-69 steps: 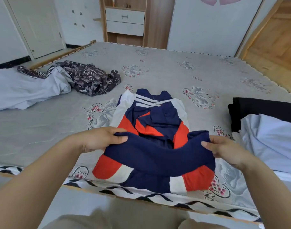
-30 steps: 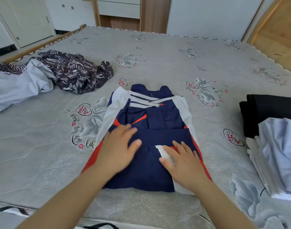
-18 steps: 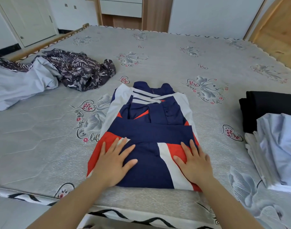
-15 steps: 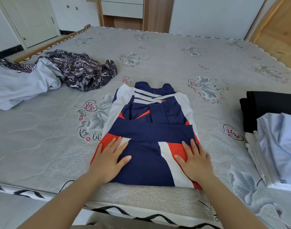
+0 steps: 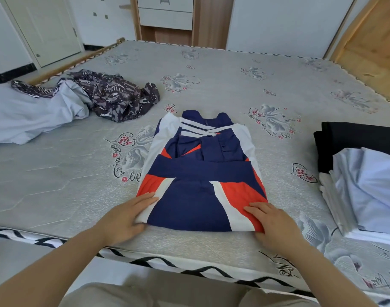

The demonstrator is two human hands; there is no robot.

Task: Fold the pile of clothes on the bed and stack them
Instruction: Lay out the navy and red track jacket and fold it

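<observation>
Grey, flower-printed, the mattress (image 5: pixel 211 69) is filling most of the view, with a wardrobe (image 5: pixel 167 16) standing beyond its far edge. Along the left edge a pale sheet (image 5: pixel 32 116) is lying crumpled, a patterned garment (image 5: pixel 116 96) bunched against it. At the right edge a folded stack (image 5: pixel 366 182) is sitting, pale blue cloth on top, with black cloth (image 5: pixel 355 138) behind it. Near the front edge, at its middle, the jersey (image 5: pixel 200 173) is lying flat, its lower part folded up over the body. The left hand (image 5: pixel 125 218) is gripping the jersey's near left corner, fingers on top of the cloth and thumb tucked at the fold. The right hand (image 5: pixel 273 222) is gripping the near right corner the same way. Between the two hands the folded near edge is running straight along the mattress.
</observation>
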